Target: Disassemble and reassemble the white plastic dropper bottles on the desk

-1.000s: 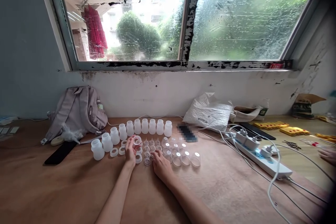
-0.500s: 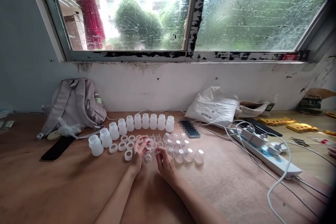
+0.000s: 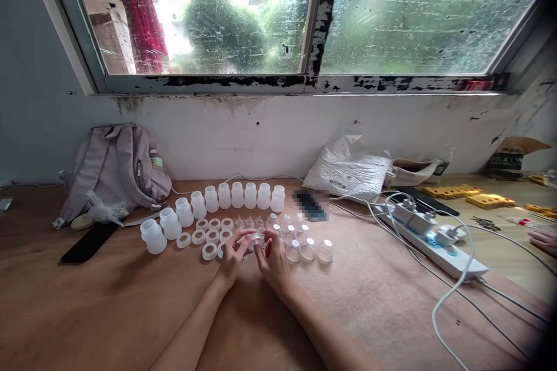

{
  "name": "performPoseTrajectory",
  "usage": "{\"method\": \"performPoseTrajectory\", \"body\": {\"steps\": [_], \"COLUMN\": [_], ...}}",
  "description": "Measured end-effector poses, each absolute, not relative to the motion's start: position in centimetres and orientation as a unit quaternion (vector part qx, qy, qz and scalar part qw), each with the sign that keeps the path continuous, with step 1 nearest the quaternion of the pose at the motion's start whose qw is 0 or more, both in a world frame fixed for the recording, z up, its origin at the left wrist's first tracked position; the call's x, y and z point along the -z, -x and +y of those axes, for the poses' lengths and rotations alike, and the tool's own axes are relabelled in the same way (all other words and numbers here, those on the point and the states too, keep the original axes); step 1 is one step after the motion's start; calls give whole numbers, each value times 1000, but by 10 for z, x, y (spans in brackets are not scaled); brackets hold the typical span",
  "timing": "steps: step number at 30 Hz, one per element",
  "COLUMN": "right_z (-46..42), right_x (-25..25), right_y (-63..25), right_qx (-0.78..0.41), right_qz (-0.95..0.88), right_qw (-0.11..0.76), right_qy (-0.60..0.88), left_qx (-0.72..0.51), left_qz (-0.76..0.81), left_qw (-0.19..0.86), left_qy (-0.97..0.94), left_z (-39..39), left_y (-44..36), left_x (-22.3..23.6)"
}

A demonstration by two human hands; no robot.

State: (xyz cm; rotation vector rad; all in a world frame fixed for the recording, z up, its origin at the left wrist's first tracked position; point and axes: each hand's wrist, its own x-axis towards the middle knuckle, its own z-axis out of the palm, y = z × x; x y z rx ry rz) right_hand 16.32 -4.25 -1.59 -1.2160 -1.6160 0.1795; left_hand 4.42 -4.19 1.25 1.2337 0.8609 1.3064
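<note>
Between my two hands is a translucent bottle ring point(image 3: 257, 239), with what looks like a clear teat in it, partly covered by fingers. My left hand point(image 3: 235, 252) pinches its left side. On the opposite side, my right hand point(image 3: 273, 255) grips it with thumb and fingers. White bottle rings point(image 3: 198, 236) lie in rows left of my hands. Just behind them stand several clear teats point(image 3: 249, 222). To the right are several clear domed caps point(image 3: 324, 250). Frosted baby bottles point(image 3: 153, 236) without tops form a curved row behind everything.
A grey backpack point(image 3: 117, 174) and a black phone point(image 3: 89, 242) sit at the left. At the back right lie a silver bag point(image 3: 348, 169) and a blurred-out phone point(image 3: 311, 206). A power strip point(image 3: 439, 249) with trailing cables occupies the right. Another person's hand point(image 3: 543, 240) shows at the right edge.
My hands have come together, with the right hand now gripping the ring that the left was holding. The view has shifted slightly.
</note>
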Motion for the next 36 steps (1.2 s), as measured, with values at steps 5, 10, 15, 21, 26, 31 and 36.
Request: {"method": "performPoseTrajectory", "body": {"steps": [5, 10, 15, 21, 26, 31, 36], "right_z": [-43, -40, -36, -33, -36, -37, -37], "right_x": [7, 5, 11, 16, 12, 7, 5], "right_y": [-168, -171, -172, -174, -174, -173, -173], "right_qx": [-62, -66, -75, -94, -128, -144, -165], "right_qz": [-693, -692, -679, -669, -662, -651, -648], "right_qw": [508, 506, 517, 524, 515, 515, 519], "right_qy": [507, 510, 516, 518, 529, 539, 533], "left_qx": [-523, -510, -484, -452, -454, -449, -452], "left_qz": [340, 337, 349, 372, 385, 400, 405], "left_qw": [576, 570, 534, 469, 420, 373, 349], "left_qy": [-528, -549, -599, -661, -685, -707, -715], "left_z": [-48, -47, -48, -54, -55, -53, -52], "left_y": [-49, -51, -48, -48, -48, -47, -46], "left_x": [-18, -14, -11, -13, -6, -3, -3]}}
